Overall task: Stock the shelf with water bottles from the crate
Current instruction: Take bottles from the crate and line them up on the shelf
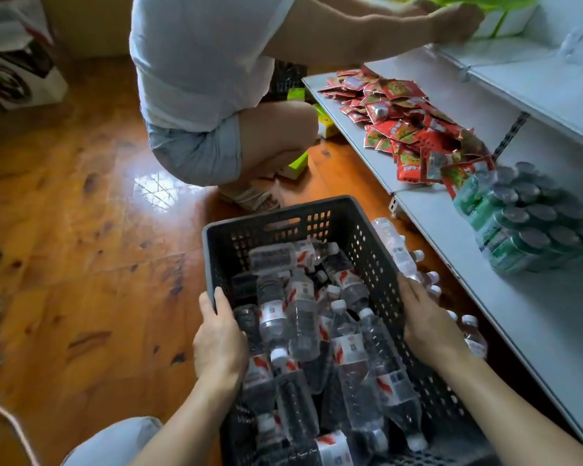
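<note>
Clear bottles [303, 317] jumbled, caps mostly away

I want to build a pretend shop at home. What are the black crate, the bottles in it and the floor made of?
The crate looks like dark matte plastic: its walls are moulded with rows of small holes. The bottles look like clear, shiny plastic with white caps; you can see through them. The floor looks like varnished wood, with knots, grain and a bright glare, though it could be wood-look laminate.
</note>
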